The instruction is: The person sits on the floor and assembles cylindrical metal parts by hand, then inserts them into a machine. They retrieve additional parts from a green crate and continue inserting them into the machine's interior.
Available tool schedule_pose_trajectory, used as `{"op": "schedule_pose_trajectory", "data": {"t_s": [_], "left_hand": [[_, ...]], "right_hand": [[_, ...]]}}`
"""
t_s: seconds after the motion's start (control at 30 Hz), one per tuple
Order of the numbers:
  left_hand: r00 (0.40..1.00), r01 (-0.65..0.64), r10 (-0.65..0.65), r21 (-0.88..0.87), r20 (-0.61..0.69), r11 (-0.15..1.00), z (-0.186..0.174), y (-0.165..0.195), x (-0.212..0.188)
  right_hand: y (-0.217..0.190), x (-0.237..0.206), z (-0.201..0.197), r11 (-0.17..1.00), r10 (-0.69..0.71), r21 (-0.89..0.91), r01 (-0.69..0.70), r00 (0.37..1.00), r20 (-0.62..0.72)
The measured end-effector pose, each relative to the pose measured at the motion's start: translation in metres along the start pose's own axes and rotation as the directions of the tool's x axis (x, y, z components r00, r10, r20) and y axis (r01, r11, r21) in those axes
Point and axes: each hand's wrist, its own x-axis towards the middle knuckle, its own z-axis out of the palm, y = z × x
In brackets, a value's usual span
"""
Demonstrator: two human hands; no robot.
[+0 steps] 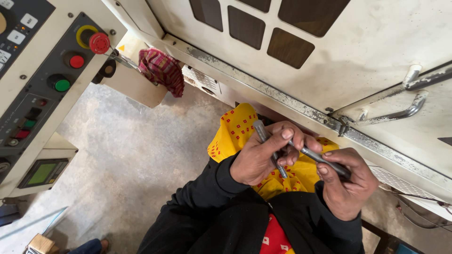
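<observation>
1. Steel rods: left hand pinches a short grey rod; right hand grips a longer rod at four o'clock.
2. Best kept steady over the yellow cloth; tips aligned.

Both hands are working in a tight pocket close to the body. The machine door is standing just beyond the left hand and the right hand, blocking any reach forward, and its bent metal handle is sticking out above the right hand. The yellow cloth is lying directly under both hands. To the left, the bare concrete floor is leaving wide open room. Further left, the control panel is closing that side, its red stop button jutting outward. A striped rag is hanging between panel and door.
</observation>
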Motion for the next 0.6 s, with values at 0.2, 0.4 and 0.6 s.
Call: {"op": "schedule_pose_trajectory", "data": {"t_s": [0.2, 0.4, 0.6], "left_hand": [[1.0, -0.008, 0.008, 0.042, -0.011, 0.999, 0.002, 0.0, -0.002], [0.999, 0.031, -0.03, 0.04, -0.033, 0.999, 0.004, -0.001, -0.001], [0.999, 0.054, -0.054, -0.002, 0.008, 0.999, 0.001, -0.005, -0.003]], "right_hand": [[0.005, 0.013, -0.002, 0.964, -0.006, 0.265, 0.001, 1.0, 0.017], [0.002, 0.011, -0.003, 0.869, 0.166, 0.476, -0.138, 0.986, -0.018], [0.016, 0.01, -0.01, 0.631, 0.241, 0.736, -0.243, 0.964, 0.112]]}}
